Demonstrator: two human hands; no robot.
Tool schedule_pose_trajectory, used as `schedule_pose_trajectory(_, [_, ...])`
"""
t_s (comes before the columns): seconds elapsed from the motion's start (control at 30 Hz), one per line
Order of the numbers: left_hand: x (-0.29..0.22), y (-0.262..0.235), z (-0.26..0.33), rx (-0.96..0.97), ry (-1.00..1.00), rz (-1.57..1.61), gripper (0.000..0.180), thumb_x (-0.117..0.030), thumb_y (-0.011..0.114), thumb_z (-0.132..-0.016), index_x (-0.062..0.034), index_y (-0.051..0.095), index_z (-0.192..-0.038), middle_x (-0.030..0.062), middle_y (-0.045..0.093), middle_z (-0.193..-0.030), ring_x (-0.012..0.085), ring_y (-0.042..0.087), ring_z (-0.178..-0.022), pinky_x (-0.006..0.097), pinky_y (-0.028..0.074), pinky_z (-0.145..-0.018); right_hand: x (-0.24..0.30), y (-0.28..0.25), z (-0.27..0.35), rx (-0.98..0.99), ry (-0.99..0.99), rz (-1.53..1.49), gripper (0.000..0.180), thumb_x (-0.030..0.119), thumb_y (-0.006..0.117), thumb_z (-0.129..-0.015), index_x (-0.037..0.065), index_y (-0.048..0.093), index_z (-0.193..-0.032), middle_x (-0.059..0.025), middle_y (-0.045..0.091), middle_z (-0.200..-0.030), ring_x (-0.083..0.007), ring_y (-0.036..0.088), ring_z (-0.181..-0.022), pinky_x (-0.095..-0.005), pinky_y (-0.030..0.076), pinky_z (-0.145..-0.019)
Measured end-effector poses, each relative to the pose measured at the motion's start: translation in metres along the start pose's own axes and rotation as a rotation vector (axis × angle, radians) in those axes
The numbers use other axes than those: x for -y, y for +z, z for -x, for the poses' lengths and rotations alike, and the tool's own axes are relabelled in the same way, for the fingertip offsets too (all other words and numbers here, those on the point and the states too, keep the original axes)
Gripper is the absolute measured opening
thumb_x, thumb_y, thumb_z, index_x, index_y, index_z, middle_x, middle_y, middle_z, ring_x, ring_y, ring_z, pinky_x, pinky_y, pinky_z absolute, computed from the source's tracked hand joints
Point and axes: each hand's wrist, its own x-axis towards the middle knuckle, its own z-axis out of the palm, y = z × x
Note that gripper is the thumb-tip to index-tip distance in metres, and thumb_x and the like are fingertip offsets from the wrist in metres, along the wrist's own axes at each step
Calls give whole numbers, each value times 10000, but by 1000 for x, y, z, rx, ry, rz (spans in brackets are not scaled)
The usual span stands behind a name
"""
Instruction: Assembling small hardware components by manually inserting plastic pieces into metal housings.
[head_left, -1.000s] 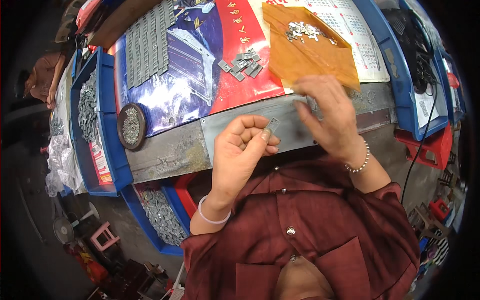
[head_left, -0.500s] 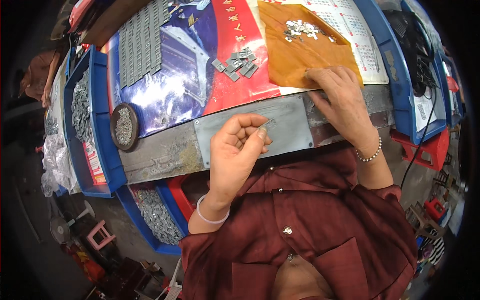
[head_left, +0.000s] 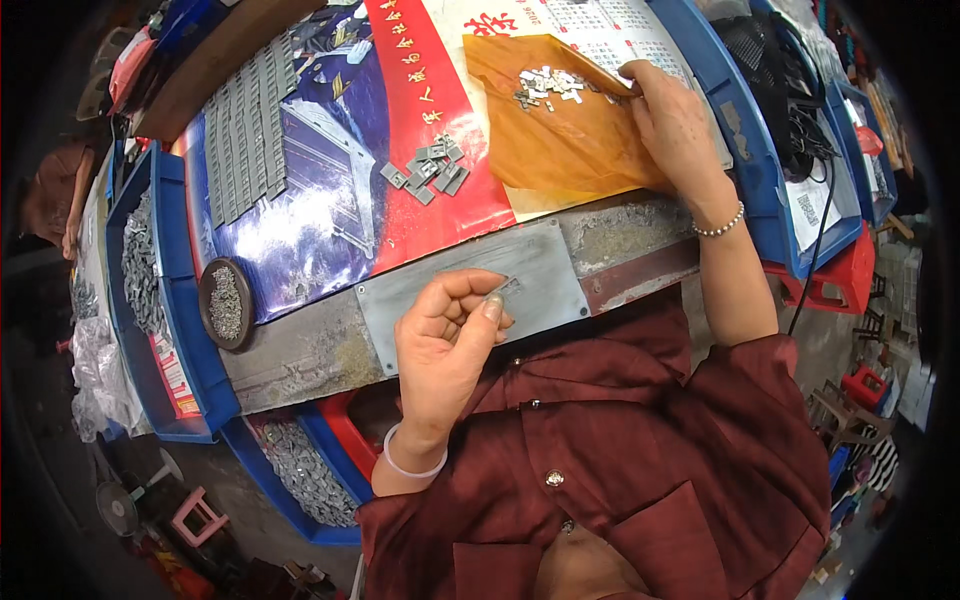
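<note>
My left hand (head_left: 445, 335) is closed in a pinch, thumb against forefinger, on a small thin grey piece (head_left: 508, 286). It hovers over a grey metal plate (head_left: 545, 262) at the near edge of the table. My right hand (head_left: 682, 135) has reached to the raised fold on the right of an orange sheet (head_left: 570, 150), with thumb and fingertips closed on that fold. Left of these fingers, small silvery metal pieces (head_left: 550, 86) lie loose on the sheet. Further left, several flat grey rectangular pieces (head_left: 428, 168) form a loose pile on the red part of the poster.
Rows of grey pieces (head_left: 245, 135) cover the poster's far left. A round dark dish (head_left: 226, 305) of tiny parts stands near the left edge. Blue trays (head_left: 190, 340) flank the table on the left, and another blue tray (head_left: 735, 115) borders the right.
My right hand has moved away from me, from the sheet's near edge to its fold beside the silvery pieces. The left hand keeps its pinch on the small piece. The whole view has shifted.
</note>
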Motion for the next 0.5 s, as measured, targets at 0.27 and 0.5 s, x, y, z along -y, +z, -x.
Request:
schedule_pose_trajectory(0.27, [1, 1, 0, 27, -53, 28, 190, -1, 562, -910, 28, 582, -1098, 30, 626, -811, 48, 578, -717, 174, 459, -639, 27, -34, 7, -135, -1, -103, 227, 23, 590, -825, 21, 591, -1052, -157, 629, -939, -349, 614, -824, -387, 491, -752])
schedule_pose_trajectory(0.5, [0, 5, 0, 1, -37, 47, 207, -1, 559, -913, 17, 554, -1119, 25, 622, -799, 42, 567, -715, 174, 451, -632, 117, -52, 39, 557, 233, -1275, 168, 28, 583, -870, -9, 574, -1034, -41, 606, -867, -100, 586, -784, -262, 486, -721])
